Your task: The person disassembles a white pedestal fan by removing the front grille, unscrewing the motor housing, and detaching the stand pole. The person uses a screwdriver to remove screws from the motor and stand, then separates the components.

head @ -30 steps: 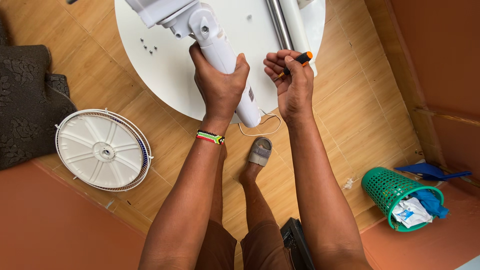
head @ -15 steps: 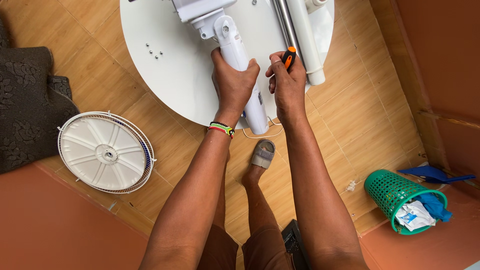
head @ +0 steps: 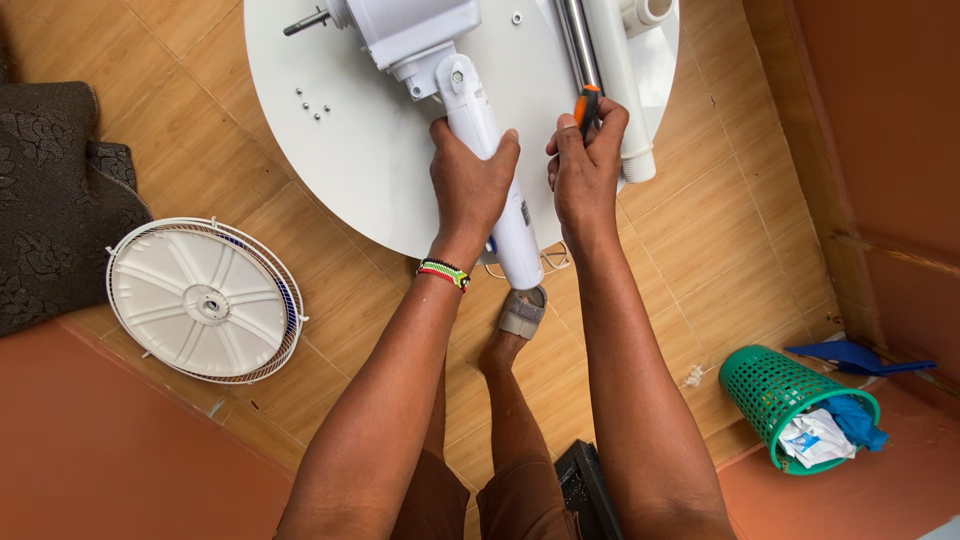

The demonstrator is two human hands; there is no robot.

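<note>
The white fan neck is held slantwise over the round white base, its lower end reaching down past the base's near edge toward the sandalled foot. The left hand is wrapped tightly around its middle, fingers curled over the top. It looks like hard, smooth moulded plastic, stiff and probably light in itself, though the motor housing at its upper end would likely make it top-heavy. A grip around the straight middle, as here, seems the sound place to hold it, since the glossy surface could slip and the hinge with its bolt offers little to grasp. The right hand is clenched around a screwdriver with an orange and black handle. Its tip is hidden, so I cannot tell what it touches. Just beyond lie a metal pole and a white tube. A few small screws sit loose on the base. On the tiled floor to the left rests a fan grille, and at the right a green basket lies tipped over.
</note>
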